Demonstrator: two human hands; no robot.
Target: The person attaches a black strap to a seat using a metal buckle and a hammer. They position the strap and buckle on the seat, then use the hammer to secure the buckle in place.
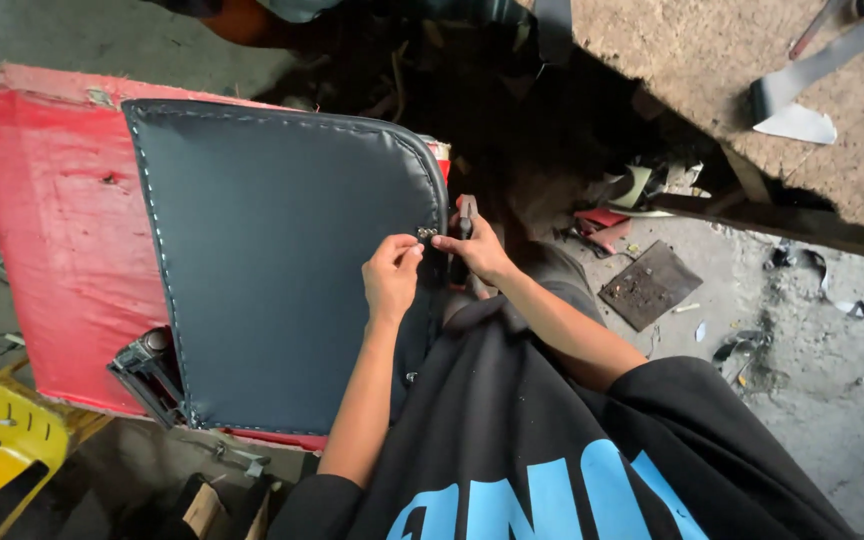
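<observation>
While fastening trim: left hand (392,275) pinching small metal fastener (426,233) at dark vinyl seat panel (282,260) edge, right hand (472,245) gripping dark hand tool (466,215); next, likely careful alignment.

You wear a black tee w/ short sleeves, big light-blue block print across the front. Both forearms bare; left hand (390,277) & right hand (476,250) ungloved, prob. no rings.
</observation>
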